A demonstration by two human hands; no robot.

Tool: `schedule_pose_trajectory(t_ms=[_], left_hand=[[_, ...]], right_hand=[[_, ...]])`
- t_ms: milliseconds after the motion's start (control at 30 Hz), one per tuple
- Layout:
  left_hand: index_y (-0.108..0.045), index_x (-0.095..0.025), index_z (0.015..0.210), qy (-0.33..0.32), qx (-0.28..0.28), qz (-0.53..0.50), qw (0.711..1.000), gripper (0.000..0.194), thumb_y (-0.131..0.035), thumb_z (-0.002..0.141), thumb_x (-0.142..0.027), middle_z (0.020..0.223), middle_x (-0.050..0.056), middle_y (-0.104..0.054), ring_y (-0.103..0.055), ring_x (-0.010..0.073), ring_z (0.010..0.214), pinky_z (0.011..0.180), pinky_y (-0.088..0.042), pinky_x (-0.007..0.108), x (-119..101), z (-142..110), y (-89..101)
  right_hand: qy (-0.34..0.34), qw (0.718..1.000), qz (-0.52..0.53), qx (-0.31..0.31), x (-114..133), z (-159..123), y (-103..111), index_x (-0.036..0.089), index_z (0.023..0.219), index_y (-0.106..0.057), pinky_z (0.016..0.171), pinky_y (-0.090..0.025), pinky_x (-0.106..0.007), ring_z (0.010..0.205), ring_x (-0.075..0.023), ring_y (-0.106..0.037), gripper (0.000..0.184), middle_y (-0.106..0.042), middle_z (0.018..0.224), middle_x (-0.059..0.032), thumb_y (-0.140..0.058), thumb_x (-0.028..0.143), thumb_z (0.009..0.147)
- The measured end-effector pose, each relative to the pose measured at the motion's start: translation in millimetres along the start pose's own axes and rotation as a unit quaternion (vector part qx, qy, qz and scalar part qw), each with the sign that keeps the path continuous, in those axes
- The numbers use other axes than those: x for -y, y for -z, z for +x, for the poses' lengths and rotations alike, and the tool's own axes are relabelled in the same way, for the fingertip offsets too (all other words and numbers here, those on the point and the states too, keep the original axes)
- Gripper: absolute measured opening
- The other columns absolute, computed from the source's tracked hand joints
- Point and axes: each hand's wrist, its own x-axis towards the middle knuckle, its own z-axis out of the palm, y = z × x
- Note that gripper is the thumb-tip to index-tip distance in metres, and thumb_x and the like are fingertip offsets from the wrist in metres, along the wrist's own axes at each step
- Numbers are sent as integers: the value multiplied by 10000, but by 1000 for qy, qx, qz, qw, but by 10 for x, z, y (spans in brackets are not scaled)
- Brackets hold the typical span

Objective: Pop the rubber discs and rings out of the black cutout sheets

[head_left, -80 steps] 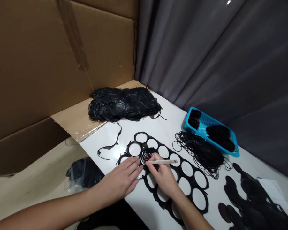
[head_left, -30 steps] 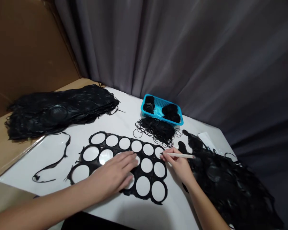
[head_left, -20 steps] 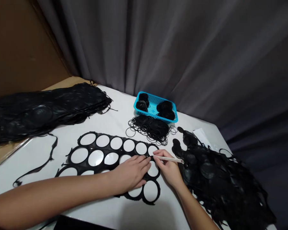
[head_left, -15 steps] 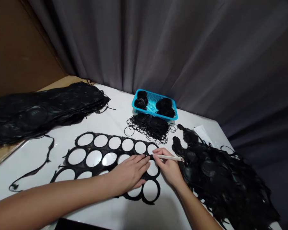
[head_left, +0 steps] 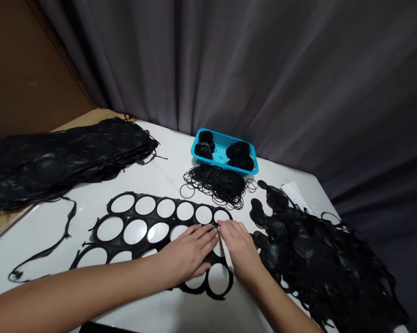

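A flat black rubber sheet with rows of round holes (head_left: 150, 219) lies on the white table. My left hand (head_left: 191, 252) rests palm down on its right part, fingers stretched out and covering some holes. Close beside it, at the sheet's right end, my right hand (head_left: 242, 249) is closed around a thin white stick-like tool (head_left: 225, 253). The tool slants down along the inner side of that hand, mostly covered by it. Its tip, by the left fingertips, is too small to make out.
Behind the sheet are a pile of thin black rings (head_left: 217, 181) and a blue basket (head_left: 225, 166) holding black bundles. A heap of black scraps and discs (head_left: 319, 259) lies right, stacked black sheets (head_left: 63, 159) left. A loose black strip (head_left: 70, 217) curls nearby.
My right hand has turned over toward the left, and the white tool has swung from pointing right to pointing down toward me. My left hand stays put.
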Motion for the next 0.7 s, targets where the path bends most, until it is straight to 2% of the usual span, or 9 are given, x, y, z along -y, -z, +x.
schedule_pose_trajectory(t_ms=[67, 133, 200, 267, 367, 433, 533, 600, 700], left_hand=[[-529, -88, 1378, 0, 5, -7, 1000, 556, -592, 961, -450, 1486, 147, -504, -457, 315, 1357, 1110, -324, 432, 0, -6, 3], [-514, -89, 1394, 2, 12, -15, 1000, 560, -591, 963, -438, 1501, 145, -486, -444, 320, 1369, 1113, -325, 441, -1, -15, 11], [-504, -89, 1407, 4, 18, -26, 1000, 563, -581, 970, -435, 1513, 142, -473, -427, 321, 1385, 1121, -323, 444, 1, -24, 23], [-500, -89, 1413, 5, 19, -37, 999, 563, -570, 975, -436, 1514, 143, -471, -419, 321, 1393, 1125, -325, 442, 6, -34, 36], [-493, -95, 1423, 6, 22, -57, 998, 564, -570, 976, -431, 1512, 137, -475, -424, 315, 1394, 1132, -331, 434, 16, -45, 43], [-489, -92, 1427, 8, 30, -64, 997, 572, -573, 974, -432, 1516, 141, -468, -424, 320, 1395, 1140, -329, 441, 19, -49, 44], [-481, -97, 1430, 8, 38, -71, 997, 574, -586, 968, -420, 1524, 151, -454, -407, 327, 1410, 1162, -308, 452, 3, -44, 87], [-464, -128, 1445, -6, 43, -91, 995, 574, -600, 963, -409, 1519, 134, -465, -408, 306, 1415, 1177, -298, 433, -12, -39, 165], [-475, -152, 1434, -5, 43, -108, 993, 550, -603, 962, -403, 1500, 120, -491, -446, 281, 1391, 1169, -324, 400, -3, -53, 303]], right_hand=[[-30, 997, -65, -16, -153, 103, 63, 184, 992, -601, 801, -445, -390, 896, -277, -587, 217, -675, 953, -126, -422, 84, 920], [-98, 986, -125, -60, -388, 224, 161, 189, 899, -587, 744, -414, -363, 802, -260, -564, 189, -646, 832, -103, -416, 114, 932], [-175, 962, -175, -113, -627, 322, 274, 186, 867, -569, 703, -378, -343, 748, -245, -543, 175, -623, 782, -93, -417, 156, 946], [-239, 940, -194, -150, -801, 370, 379, 181, 872, -563, 658, -337, -321, 707, -229, -524, 158, -607, 755, -81, -429, 199, 956], [-300, 921, -168, -181, -922, 352, 510, 183, 896, -561, 614, -282, -302, 678, -205, -507, 123, -599, 761, -66, -457, 226, 946], [-336, 911, -99, -216, -959, 312, 585, 192, 881, -554, 614, -284, -301, 695, -201, -514, 92, -602, 789, -66, -479, 226, 922], [-384, 879, 106, -263, -993, 276, 647, 206, 795, -537, 622, -363, -303, 758, -221, -565, 108, -616, 797, -72, -578, 286, 854], [-385, 861, 224, -245, -968, 284, 620, 213, 755, -533, 607, -444, -308, 787, -240, -622, 214, -654, 807, -81, -645, 388, 809], [-359, 855, 323, -188, -800, 338, 473, 217, 756, -550, 597, -557, -333, 847, -263, -700, 365, -725, 905, -101, -677, 559, 764]])
